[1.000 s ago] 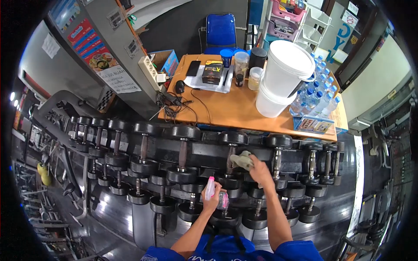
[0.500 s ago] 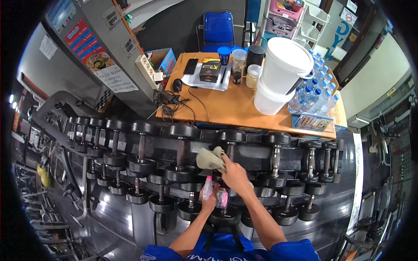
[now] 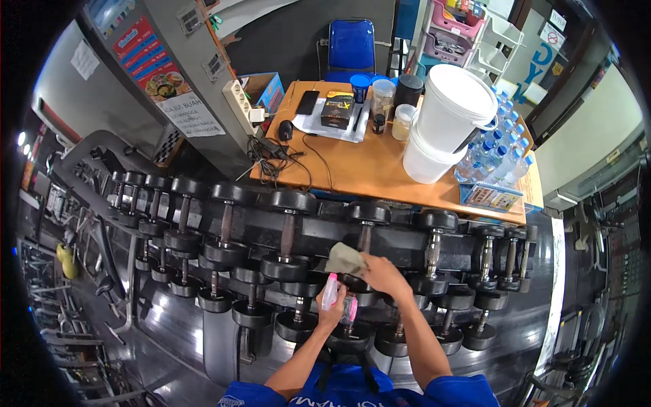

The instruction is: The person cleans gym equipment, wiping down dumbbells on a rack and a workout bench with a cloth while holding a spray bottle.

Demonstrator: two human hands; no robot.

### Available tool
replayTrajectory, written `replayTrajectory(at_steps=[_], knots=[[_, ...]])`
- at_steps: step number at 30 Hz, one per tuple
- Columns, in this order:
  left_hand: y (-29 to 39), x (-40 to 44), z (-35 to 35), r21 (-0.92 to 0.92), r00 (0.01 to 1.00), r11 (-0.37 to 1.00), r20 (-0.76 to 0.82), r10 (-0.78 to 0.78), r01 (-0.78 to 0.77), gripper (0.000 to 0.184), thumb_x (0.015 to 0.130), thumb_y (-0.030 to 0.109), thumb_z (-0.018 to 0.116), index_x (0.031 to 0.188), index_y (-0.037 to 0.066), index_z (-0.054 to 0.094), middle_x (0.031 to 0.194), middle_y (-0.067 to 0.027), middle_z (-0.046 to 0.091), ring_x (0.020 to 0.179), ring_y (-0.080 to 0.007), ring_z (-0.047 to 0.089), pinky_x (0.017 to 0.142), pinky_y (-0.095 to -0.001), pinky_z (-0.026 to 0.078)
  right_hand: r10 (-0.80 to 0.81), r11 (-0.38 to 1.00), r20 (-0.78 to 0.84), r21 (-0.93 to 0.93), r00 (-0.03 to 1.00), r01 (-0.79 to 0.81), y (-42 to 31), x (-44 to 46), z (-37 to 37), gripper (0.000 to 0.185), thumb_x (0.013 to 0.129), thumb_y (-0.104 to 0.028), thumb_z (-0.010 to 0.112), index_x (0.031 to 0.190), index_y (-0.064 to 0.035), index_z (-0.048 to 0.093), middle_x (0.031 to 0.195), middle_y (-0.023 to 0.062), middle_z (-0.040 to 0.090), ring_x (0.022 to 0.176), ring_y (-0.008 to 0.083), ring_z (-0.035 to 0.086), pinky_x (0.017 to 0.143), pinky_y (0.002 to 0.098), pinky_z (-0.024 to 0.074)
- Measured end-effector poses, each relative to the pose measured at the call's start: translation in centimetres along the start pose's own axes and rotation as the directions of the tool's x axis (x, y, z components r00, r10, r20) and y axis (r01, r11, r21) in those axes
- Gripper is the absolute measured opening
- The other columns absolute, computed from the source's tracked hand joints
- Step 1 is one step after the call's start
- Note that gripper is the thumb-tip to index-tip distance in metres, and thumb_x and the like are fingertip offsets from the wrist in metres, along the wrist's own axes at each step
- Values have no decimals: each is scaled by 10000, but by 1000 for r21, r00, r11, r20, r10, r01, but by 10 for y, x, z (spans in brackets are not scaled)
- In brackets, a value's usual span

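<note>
Cloth [image 3: 346, 258] extends leftward from the right hand [image 3: 385, 275], roughly crosswise.

We've cloth [image 3: 344, 258] in our right hand [image 3: 385, 277], right by the dumbbells [image 3: 285, 268]! Our left hand [image 3: 330, 312], nearer, grips the spray bottle [image 3: 329, 296].
</note>
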State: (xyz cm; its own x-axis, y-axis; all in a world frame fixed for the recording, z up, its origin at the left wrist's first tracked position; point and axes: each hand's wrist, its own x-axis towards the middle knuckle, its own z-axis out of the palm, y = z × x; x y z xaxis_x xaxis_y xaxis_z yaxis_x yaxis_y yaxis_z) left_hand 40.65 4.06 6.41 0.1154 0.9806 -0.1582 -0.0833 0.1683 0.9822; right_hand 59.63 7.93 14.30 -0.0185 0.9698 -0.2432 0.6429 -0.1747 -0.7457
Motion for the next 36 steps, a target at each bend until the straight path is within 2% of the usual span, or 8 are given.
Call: replayTrajectory(at_steps=[7, 10, 17, 21, 25, 27, 31, 36], knots=[[22, 3, 4, -76, 998, 997, 55, -2, 6, 83, 947, 64, 621, 924, -8, 587, 811, -42, 609, 720, -159, 676, 668, -303, 538, 197, 980, -461, 55, 865, -193, 27, -17, 15, 379, 861, -87, 572, 1233, -20, 537, 923, 309, 659, 893, 495, 628, 777, 564, 506], [19, 3, 2, -76, 998, 997, 55, 20, -15, 87, 948, 66, 622, 929, -9, 584, 815, -47, 609, 714, -179, 692, 662, -309, 549, 346, 938, -264, 81, 900, -337, 21, -26, 32, 311, 902, -105, 567, 1185, 24, 552, 996, 312, 644, 953, 496, 608, 792, 575, 490], [15, 1, -4, 164, 995, 982, 56, 83, -92, 76, 963, 79, 598, 954, 4, 591, 870, -57, 616, 756, -169, 673, 713, -317, 546, 170, 943, -376, 331, 911, -40, -11, -28, -3, 294, 846, -25, 544, 1130, 44, 566, 1028, 305, 640, 1023, 484, 589, 857, 532, 482], [18, -19, -9, -215, 984, 965, -57, -168, 152, 53, 945, 45, 602, 940, -8, 597, 834, -47, 628, 733, -161, 667, 717, -317, 558, -102, 984, -467, 80, 878, 157, -22, -2, 36, 386, 810, -9, 564, 1195, -17, 587, 993, 264, 667, 986, 471, 612, 841, 501, 496], [19, -43, -39, 185, 997, 980, 39, 66, -72, 28, 941, 7, 577, 932, -14, 593, 822, -67, 622, 703, -180, 670, 667, -324, 566, -216, 954, -256, -261, 942, 148, -49, 0, 57, 310, 795, -60, 579, 1101, -35, 614, 840, 208, 677, 841, 407, 664, 759, 490, 532], [22, -55, -53, 54, 993, 997, 103, -58, 53, 33, 937, 14, 584, 933, -17, 596, 807, -71, 622, 679, -169, 666, 634, -313, 559, -220, 947, -201, -279, 955, 160, -56, -4, 52, 311, 801, -64, 567, 1108, -59, 616, 825, 190, 684, 816, 402, 669, 742, 496, 534], [29, -64, -71, 146, 969, 980, 190, -160, 133, 59, 919, 34, 623, 947, -17, 614, 746, -58, 624, 610, -133, 647, 581, -290, 538, 24, 990, -316, 138, 948, 21, -52, -21, 27, 353, 809, -30, 524, 1140, -106, 621, 892, 203, 695, 855, 412, 659, 747, 486, 530], [40, -57, -77, 237, 941, 958, 255, -222, 162, 72, 910, 47, 647, 952, -9, 633, 712, -48, 641, 591, -113, 641, 556, -280, 526, 287, 743, -463, 660, 839, 109, -29, -76, -5, 389, 863, 26, 492, 1246, 4, 558, 1084, 95, 649, 1043, 151, 577, 918, 296, 447]])
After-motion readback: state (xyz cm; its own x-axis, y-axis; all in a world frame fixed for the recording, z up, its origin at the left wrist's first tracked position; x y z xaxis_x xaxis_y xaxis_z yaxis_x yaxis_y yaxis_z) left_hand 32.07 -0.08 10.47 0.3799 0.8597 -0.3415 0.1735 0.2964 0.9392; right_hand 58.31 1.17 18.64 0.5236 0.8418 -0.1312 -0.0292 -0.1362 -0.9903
